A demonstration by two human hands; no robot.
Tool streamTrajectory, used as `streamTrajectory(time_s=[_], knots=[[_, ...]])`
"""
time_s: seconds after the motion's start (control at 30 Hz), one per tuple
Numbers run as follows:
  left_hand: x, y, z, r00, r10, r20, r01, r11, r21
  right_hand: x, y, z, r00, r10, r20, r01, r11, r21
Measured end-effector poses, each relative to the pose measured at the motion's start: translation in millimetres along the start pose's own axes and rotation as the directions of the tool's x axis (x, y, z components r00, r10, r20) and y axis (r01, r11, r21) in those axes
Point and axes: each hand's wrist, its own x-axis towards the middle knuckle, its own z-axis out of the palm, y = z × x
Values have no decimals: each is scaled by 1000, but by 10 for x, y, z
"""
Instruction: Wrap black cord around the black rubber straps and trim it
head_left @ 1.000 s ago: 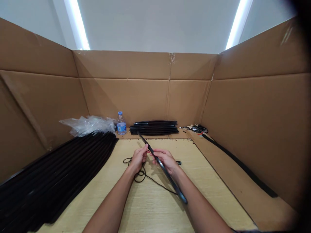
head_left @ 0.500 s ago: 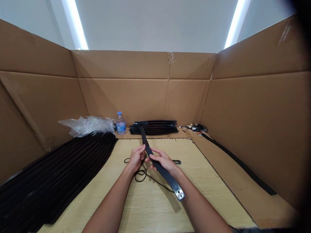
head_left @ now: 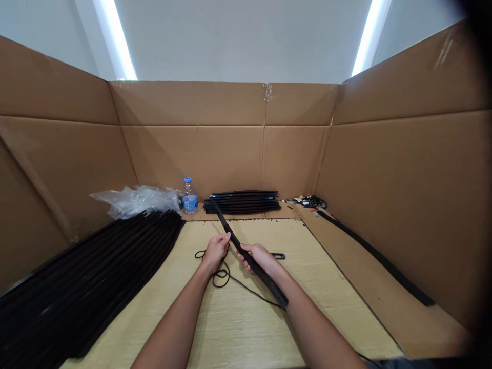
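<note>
Above the table I hold a long, slightly curved black strip (head_left: 265,278), slanting from far left to near right and seen nearly edge-on. Against its middle, my left hand (head_left: 216,252) pinches it between thumb and fingers. My right hand (head_left: 262,258) is wrapped around it a little nearer to me, its fingertips showing beneath. Under the hands a thin black cord (head_left: 222,278) lies in loose loops and runs toward the strip's near end. Past my right hand, part of a small black slotted tool or handle (head_left: 279,256) shows on the table; the rest is hidden.
Many long black strips (head_left: 115,271) lie piled at the left, near a clear plastic bag (head_left: 140,200). A water bottle (head_left: 189,197) and stacked shorter strips (head_left: 242,201) stand at the back. Black cords (head_left: 310,201) and another long strip (head_left: 378,256) lie right. Cardboard walls (head_left: 192,148) surround the table.
The strip has rolled about its length, so its thin edge now faces me instead of its broad face with the holed end. Its far end has swung left. Both hands have kept hold.
</note>
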Motion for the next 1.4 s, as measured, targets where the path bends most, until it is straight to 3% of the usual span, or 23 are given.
streamTrajectory(time_s=[0.2, 0.33, 0.5, 0.8, 1.0, 1.27, 1.4], knots=[[-28, 70, 20, 997, -40, 67, 45, 996, -74, 31, 108, 55, 995, -14, -97, 12, 1000, -24], [-61, 104, 28, 990, -55, 126, 73, 987, -145, 60, 170, 85, 993, -60, -99, 59, 998, -5], [-81, 114, 33, 988, -64, 144, 94, 973, -209, 32, 122, 121, 987, -149, -56, 150, 989, 17], [-44, 89, 72, 993, -61, 100, 91, 941, -327, 28, 69, 126, 966, -239, -97, 243, 970, 32], [-33, 64, 54, 990, -49, 132, 86, 952, -295, 64, 35, 31, 991, -106, -76, 116, 983, 140], [-37, 20, 97, 1000, 16, -7, -17, 978, -210, 17, 28, 66, 995, -96, -30, 100, 977, 190], [-41, 34, 101, 1000, -9, 21, 13, 976, -219, -12, 12, 46, 997, -67, 24, 61, 978, 200]])
